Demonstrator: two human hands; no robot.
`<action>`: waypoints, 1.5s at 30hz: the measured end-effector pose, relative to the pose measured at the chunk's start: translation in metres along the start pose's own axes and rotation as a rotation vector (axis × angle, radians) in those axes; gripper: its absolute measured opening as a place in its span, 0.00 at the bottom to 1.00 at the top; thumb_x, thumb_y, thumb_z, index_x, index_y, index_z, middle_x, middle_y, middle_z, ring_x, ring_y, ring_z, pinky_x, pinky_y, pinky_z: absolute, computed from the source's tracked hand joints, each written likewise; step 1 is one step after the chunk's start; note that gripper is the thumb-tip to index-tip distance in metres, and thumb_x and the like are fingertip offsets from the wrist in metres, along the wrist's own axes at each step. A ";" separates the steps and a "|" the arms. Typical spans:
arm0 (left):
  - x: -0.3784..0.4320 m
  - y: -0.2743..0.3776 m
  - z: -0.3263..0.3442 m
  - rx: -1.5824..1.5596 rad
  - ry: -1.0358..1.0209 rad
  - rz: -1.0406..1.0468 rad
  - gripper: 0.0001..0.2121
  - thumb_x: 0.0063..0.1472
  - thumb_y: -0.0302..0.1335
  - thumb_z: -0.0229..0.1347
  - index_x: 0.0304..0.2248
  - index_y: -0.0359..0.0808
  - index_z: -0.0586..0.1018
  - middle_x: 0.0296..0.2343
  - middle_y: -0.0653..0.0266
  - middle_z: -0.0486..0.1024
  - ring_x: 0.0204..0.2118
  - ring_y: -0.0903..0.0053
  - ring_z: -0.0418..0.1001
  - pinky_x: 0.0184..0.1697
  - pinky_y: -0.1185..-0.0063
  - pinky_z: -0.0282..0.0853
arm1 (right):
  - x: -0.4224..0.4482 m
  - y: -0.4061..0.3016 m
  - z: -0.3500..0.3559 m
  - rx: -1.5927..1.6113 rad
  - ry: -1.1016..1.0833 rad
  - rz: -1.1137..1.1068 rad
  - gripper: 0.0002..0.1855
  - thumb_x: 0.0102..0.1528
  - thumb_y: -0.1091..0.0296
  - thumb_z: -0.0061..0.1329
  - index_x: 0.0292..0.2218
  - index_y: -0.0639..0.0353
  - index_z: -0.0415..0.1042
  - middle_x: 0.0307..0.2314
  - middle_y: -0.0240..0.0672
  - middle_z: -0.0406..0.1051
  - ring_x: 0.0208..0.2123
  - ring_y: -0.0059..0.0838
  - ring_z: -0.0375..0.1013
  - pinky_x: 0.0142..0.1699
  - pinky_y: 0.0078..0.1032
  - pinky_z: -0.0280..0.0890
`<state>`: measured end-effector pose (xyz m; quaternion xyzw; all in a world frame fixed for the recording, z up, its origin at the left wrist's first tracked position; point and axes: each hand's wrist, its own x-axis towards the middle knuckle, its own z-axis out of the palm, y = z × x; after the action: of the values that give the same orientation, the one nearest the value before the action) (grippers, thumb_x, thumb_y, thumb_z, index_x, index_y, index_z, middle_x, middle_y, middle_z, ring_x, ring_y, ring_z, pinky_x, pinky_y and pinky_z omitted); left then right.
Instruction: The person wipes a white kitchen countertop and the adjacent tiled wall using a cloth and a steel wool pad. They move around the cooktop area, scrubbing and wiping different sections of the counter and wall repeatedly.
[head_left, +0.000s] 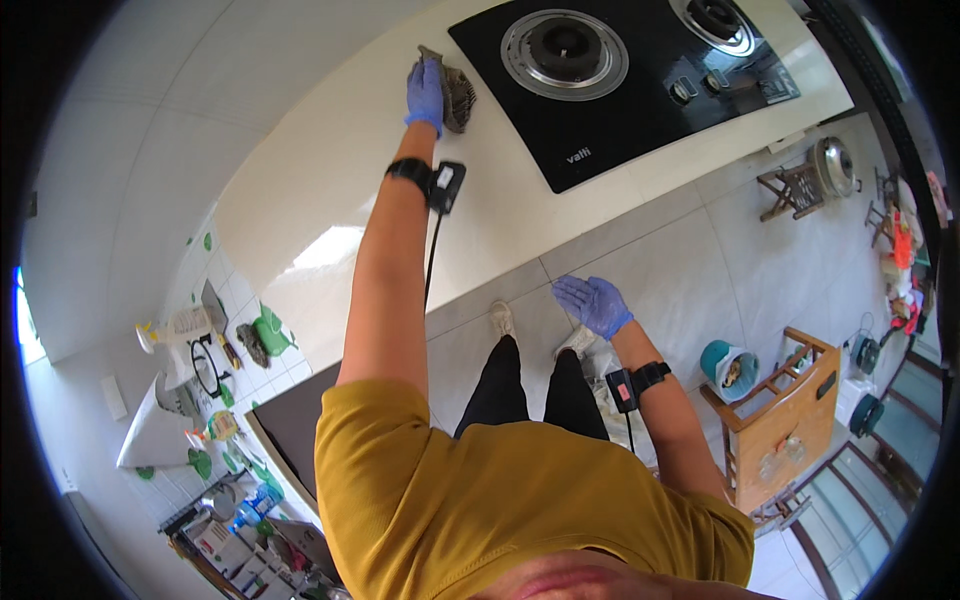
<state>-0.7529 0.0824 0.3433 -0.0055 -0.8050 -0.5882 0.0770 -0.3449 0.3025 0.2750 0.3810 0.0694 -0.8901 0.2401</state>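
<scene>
In a blue disposable glove, my left hand (425, 96) presses a dark, damp-looking cloth (457, 97) onto the cream countertop (480, 195). The cloth shows mostly to the right of the hand and past its fingertips; the part under the palm is hidden. Just right of the cloth is the left edge of a black glass gas hob (600, 127) with two burners showing. My right hand (594, 306), gloved the same way, hangs over the floor in front of the counter. Its palm is turned up, its fingers are extended, and nothing lies in it.
A spray bottle (184, 326), a pair of black-handled scissors (206, 367) and a scourer (253, 345) lie at the left. On the right stand a wooden stool (799, 420), a teal bin (724, 364) and a folding stool (795, 191). Cables hang from both wrist straps.
</scene>
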 end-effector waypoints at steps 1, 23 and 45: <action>0.013 -0.002 0.013 0.265 -0.064 0.075 0.27 0.61 0.45 0.40 0.51 0.31 0.65 0.53 0.50 0.58 0.56 0.60 0.55 0.58 0.69 0.49 | -0.002 0.000 -0.004 0.028 0.014 -0.014 0.26 0.56 0.65 0.28 0.50 0.78 0.55 0.50 0.57 0.58 0.54 0.51 0.57 0.59 0.40 0.52; -0.300 0.050 0.058 0.720 -0.564 0.786 0.26 0.52 0.28 0.53 0.51 0.33 0.63 0.49 0.52 0.62 0.52 0.59 0.60 0.55 0.66 0.55 | -0.001 -0.041 0.031 -0.020 -0.012 -0.018 0.25 0.58 0.63 0.26 0.50 0.77 0.56 0.49 0.56 0.58 0.53 0.48 0.58 0.58 0.41 0.54; -0.245 0.147 0.458 0.971 -0.481 1.049 0.26 0.55 0.23 0.43 0.55 0.31 0.56 0.54 0.52 0.56 0.57 0.60 0.53 0.58 0.67 0.49 | -0.194 -0.092 -0.216 0.579 0.142 -0.402 0.26 0.56 0.66 0.27 0.51 0.77 0.54 0.51 0.56 0.56 0.53 0.52 0.57 0.59 0.42 0.53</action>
<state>-0.5501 0.5817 0.3146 -0.4821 -0.8601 -0.0361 0.1629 -0.1345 0.5224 0.2565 0.4727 -0.0956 -0.8737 -0.0630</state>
